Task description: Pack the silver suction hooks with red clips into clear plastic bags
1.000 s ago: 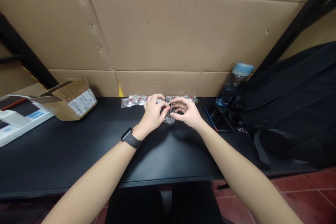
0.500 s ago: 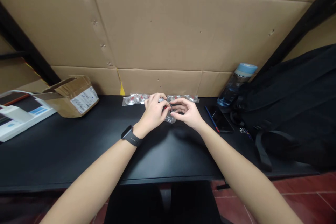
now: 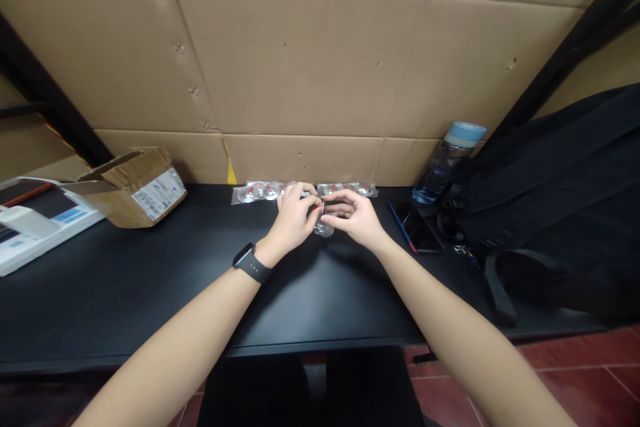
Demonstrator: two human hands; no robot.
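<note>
Over the back of the black table my left hand (image 3: 296,215), with a dark watch on its wrist, pinches a small shiny piece (image 3: 323,207) with a bit of red by it. My right hand (image 3: 354,213) meets it from the other side, thumb and fingertips on the thin edge of the same piece. Fingers cover most of it, so its kind is unclear. Below the fingertips shows a crinkled clear plastic wrapper (image 3: 324,229). Behind the hands lies a row of clear packets (image 3: 257,191) holding round, transparent pieces with red parts; the row continues to the right (image 3: 363,189).
An opened cardboard box (image 3: 143,190) and a white device (image 3: 45,230) stand at left. To the right are a phone (image 3: 424,230), a blue pen (image 3: 403,227), a bottle with a blue lid (image 3: 445,160) and a black backpack (image 3: 555,213). Cardboard (image 3: 320,60) walls the back.
Both hands stay together at the small piece, with only slight finger movement. The whole view has shifted a little.
</note>
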